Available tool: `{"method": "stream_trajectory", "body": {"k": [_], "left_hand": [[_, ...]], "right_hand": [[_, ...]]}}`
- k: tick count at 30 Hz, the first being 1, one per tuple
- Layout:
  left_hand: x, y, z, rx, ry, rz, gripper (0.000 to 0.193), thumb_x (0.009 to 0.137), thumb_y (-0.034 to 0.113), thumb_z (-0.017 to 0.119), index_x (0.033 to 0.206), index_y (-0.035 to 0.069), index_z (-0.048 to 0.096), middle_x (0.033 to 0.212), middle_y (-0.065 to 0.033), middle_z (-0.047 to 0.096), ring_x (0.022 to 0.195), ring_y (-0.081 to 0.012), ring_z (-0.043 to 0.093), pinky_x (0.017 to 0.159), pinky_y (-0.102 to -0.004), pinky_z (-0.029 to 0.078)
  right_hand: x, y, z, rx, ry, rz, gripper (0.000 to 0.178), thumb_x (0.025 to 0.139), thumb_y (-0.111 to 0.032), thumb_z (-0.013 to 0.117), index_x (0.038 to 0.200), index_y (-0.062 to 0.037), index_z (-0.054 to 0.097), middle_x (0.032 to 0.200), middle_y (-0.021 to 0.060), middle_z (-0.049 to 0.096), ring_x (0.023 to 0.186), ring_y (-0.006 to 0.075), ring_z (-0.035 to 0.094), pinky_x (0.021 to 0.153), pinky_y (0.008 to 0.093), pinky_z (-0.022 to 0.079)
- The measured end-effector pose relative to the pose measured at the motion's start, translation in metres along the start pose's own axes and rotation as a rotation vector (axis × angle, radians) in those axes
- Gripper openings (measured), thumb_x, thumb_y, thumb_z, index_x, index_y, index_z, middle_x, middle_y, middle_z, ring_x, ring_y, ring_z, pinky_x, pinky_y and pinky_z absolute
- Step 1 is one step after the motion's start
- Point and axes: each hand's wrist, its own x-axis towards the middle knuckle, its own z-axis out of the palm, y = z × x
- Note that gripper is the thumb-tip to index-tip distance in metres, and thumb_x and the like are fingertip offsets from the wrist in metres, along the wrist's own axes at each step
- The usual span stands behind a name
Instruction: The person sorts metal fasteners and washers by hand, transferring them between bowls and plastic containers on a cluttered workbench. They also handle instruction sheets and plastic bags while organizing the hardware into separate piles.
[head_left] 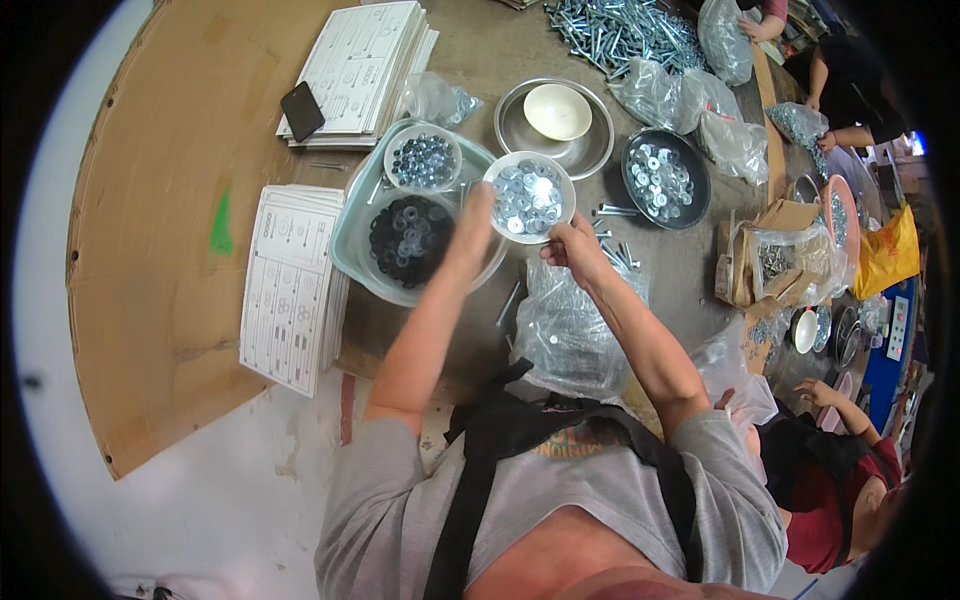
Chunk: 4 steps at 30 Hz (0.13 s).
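Observation:
A white bowl of flat silver washers (pixel 528 197) is held just beyond the front of the teal basin. My right hand (pixel 576 246) grips its near right rim, fingers closed. At its left rim is my left hand (pixel 478 218), smeared by motion, so its fingers are unclear. To the left, the teal basin (pixel 352 232) holds a white bowl of small nuts (pixel 424 162) and a clear tub of dark washers (pixel 408 240). Several bolts (pixel 625 252) lie loose beside my right hand. Below it rests a clear plastic bag (pixel 570 335).
A steel bowl (pixel 508 135) with an empty white bowl (pixel 557 111) and a dark bowl of washers (pixel 660 178) stand behind. Bolts are heaped (pixel 625 35) at the back. Printed sheets (pixel 290 285) are stacked left, near a phone (pixel 302 111). Other people work at right.

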Motion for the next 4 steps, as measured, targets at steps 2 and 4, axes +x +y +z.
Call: {"method": "stream_trajectory", "body": {"k": [2,4], "left_hand": [[0.032,0.02,-0.019,0.208,0.051,0.013,0.045,0.094,0.036,0.038,0.112,-0.003,0.052,0.113,-0.0139,0.054,0.103,-0.0179,0.051,0.087,-0.0315,0.041],[0.067,0.048,-0.04,0.478,0.007,-0.008,0.049,0.093,0.043,0.038,0.124,0.006,0.049,0.124,-0.0186,0.05,0.111,-0.027,0.048,0.097,-0.0297,0.031]], "right_hand": [[0.024,-0.005,0.0,-0.04,-0.01,-0.003,0.046,0.075,-0.007,0.048,0.12,-0.008,0.039,0.086,0.007,0.059,0.055,0.0126,0.058,0.047,0.0243,0.048],[0.046,-0.009,-0.006,-0.072,-0.019,0.02,0.051,0.074,-0.008,0.049,0.124,-0.0111,0.037,0.086,0.0073,0.06,0.055,0.0134,0.058,0.05,0.0258,0.051]]}}
